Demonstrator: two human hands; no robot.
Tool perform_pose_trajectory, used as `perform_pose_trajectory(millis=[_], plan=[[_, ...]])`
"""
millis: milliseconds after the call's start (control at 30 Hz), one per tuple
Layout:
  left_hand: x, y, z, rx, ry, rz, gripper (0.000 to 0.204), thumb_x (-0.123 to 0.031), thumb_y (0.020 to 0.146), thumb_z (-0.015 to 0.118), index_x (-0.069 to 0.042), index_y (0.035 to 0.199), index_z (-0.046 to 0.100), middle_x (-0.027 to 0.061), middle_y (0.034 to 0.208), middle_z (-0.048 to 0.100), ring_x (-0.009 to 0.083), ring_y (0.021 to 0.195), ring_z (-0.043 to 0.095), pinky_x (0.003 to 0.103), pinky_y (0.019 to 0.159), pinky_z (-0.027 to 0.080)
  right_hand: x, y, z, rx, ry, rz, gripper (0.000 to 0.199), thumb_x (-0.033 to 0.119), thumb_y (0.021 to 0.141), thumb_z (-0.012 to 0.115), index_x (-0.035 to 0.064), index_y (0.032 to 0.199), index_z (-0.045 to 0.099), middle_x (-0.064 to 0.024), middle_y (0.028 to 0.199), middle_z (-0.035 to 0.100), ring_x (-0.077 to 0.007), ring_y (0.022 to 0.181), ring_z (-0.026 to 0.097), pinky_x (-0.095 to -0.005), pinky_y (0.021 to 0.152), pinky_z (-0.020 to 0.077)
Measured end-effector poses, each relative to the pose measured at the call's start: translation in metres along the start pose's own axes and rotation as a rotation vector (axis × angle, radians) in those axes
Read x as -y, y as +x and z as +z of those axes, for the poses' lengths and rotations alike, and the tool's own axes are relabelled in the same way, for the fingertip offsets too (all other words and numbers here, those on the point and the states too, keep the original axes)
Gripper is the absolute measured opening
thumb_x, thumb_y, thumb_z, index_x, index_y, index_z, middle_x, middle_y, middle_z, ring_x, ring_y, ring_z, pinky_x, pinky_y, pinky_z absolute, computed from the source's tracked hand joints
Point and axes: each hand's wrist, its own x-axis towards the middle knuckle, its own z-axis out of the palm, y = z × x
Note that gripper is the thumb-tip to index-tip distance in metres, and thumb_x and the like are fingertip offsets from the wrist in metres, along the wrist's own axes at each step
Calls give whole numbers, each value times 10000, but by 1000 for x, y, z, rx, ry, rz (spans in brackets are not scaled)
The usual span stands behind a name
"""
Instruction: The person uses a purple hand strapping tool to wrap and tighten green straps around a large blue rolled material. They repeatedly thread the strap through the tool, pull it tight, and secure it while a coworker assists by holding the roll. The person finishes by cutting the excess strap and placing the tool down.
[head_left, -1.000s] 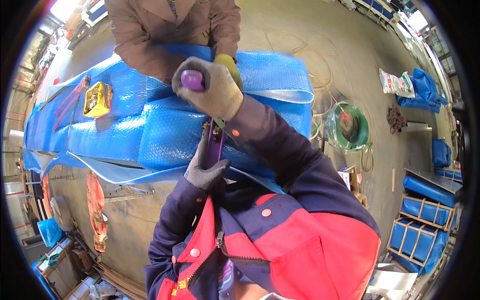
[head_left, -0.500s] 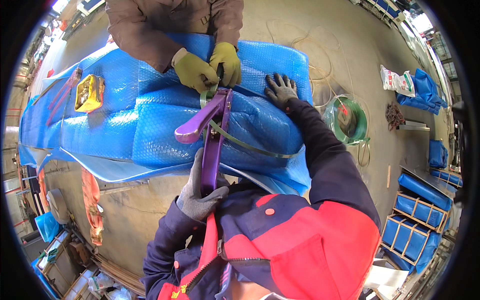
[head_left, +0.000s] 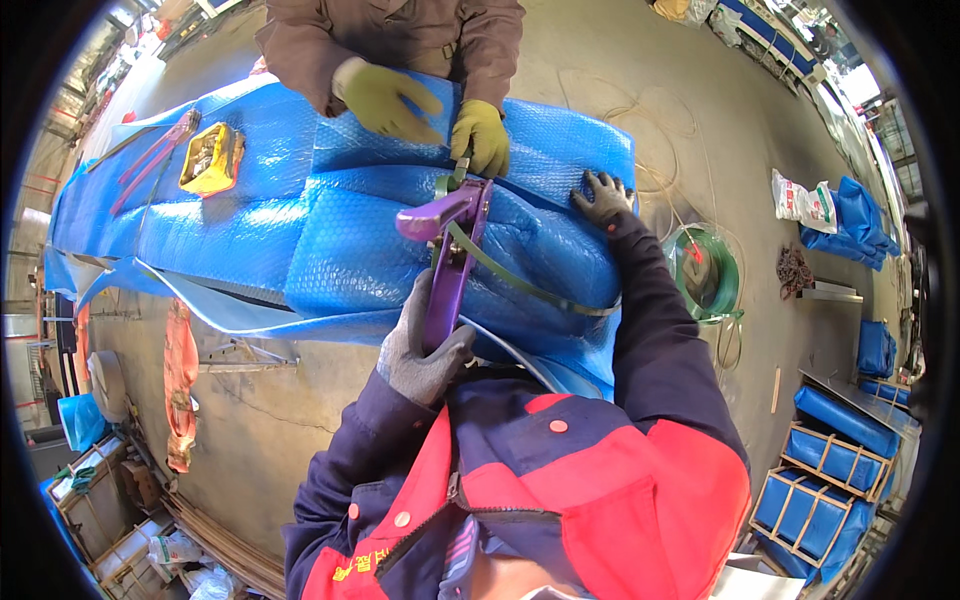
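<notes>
My left hand, in a grey glove, is closed around the handle of a purple strapping tensioner. The tool's broad lever angles off to the left. A green strap runs from the tool across a bundle in blue bubble wrap. My right hand, in a dark glove, rests on the right end of the wrap with its fingers apart. Opposite me, a co-worker's yellow-gloved hand holds the strap end or a small piece by the tensioner's far end; their other hand hovers over the wrap.
On the bundle's left part lie a yellow container of small pieces and a pink-red long-handled tool. A green strap coil sits on the floor at the right. Blue wrapped packs in wooden frames stand lower right; an orange sling hangs left.
One of the co-worker's hands has come away from the strap and opened; the other stays there. My view has shifted. My left hand keeps its hold, and my right fingers are a little more bent.
</notes>
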Motion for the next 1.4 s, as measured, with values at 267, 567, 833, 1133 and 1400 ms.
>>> perform_pose_trajectory(millis=[267,567,833,1133,1400], plan=[[6,33,-13,82,-210,4,824,-171,963,753,-28,1640,306,108,1170,641,151,895,693,320,712,582,114,-141,-169,-380,971,-929,815,220,772,916,2,1466,549,-216,1423,642,-330,1335,608,-434,1149,450],[35,57,-2,102,-198,35,754,-185,997,725,1,1623,347,70,1131,699,172,861,659,348,746,552,229,-168,-176,-660,1138,-836,279,33,848,812,67,1114,737,-121,962,765,-211,732,707,-343,670,551],[72,69,4,-86,72,339,871,-271,958,772,-4,1642,304,220,1370,638,274,1219,647,366,1005,532,235,-152,-195,-375,1515,-574,143,84,914,778,34,1043,741,-30,908,722,-113,760,649,-292,701,545],[65,73,-1,69,33,343,911,-330,992,717,0,1657,189,291,1432,582,402,1274,647,441,1028,534,231,-170,-177,-582,969,-1001,299,16,816,833,42,1085,705,-83,945,764,-185,807,707,-336,750,558],[66,78,1,92,49,249,1007,-315,977,731,56,1653,84,333,1290,633,451,1149,682,456,923,562,247,-184,-178,-559,1096,-884,252,-35,840,777,21,1080,721,-74,895,735,-166,812,708,-318,764,558]])
